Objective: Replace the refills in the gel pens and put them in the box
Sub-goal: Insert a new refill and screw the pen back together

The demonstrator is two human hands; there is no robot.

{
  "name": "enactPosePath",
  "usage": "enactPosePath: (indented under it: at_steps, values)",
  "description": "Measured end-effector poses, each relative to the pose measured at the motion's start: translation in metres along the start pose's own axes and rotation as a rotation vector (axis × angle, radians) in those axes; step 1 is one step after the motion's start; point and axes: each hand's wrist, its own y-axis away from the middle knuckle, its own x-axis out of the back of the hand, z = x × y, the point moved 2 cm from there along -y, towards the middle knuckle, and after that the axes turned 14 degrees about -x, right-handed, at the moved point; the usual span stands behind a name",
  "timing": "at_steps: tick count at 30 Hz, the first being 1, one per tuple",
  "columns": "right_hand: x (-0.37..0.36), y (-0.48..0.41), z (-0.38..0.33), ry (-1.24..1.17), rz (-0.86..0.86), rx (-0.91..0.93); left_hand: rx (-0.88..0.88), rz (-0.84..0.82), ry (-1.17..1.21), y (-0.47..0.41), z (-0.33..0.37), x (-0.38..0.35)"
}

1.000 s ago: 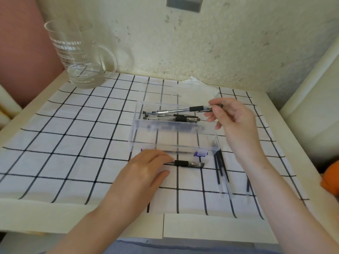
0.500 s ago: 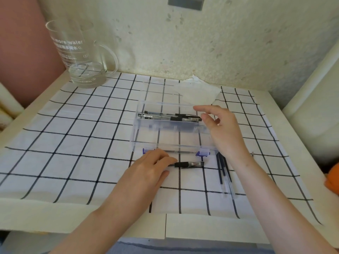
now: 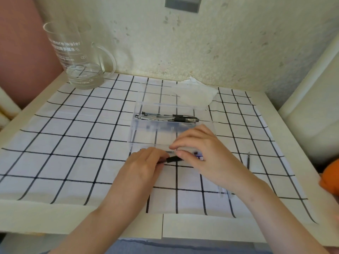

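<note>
- The clear, rectangular plastic box [image 3: 146, 133] is sitting open in the middle of the white cloth with a black grid [image 3: 73, 143]; several finished gel pens with clear barrels and black grips [image 3: 169, 117] are lying side by side along its far wall, so part of the job is looking done.
- The left hand [image 3: 145, 165] is curling loosely, its fingertips pinching the left end of one more gel pen with a black grip [image 3: 173, 159], which is lying on the cloth just beside the near wall of the box.
- The right hand [image 3: 205, 153] is reaching across from the right, thumb and forefinger closing on the right end of that same pen; most of the barrel is hiding under the two hands, so whether it is being opened or screwed together I cannot tell.
- A thin dark refill [image 3: 248, 160] is lying alone on the cloth to the right, well apart from the box; a few more slim clear pieces [image 3: 224, 192] are showing near the right forearm, too blurred to name.
- Judging from this, the pen in hand is remaining to be dealt with and boxed, and probably little else.
- A glass water jug [image 3: 77, 57] is standing at the far left corner.
</note>
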Motion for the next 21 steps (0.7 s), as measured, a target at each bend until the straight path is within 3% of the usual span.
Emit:
enactPosePath:
  at_steps: [5,10,13,21]
  values:
    - [0.009,0.006,-0.003,-0.025,0.079,0.051,0.119,0.137,0.215,0.0,0.011,0.012]
    - [0.011,0.011,-0.013,-0.412,-0.055,-0.152,0.098,0.127,0.186,0.001,0.016,0.017]
    - [0.006,0.013,-0.02,-0.53,-0.102,-0.202,0.141,0.116,0.295,0.0,0.017,0.021]
    - [0.002,0.015,-0.024,-0.373,-0.145,-0.149,0.176,0.068,0.477,-0.009,0.024,0.032]
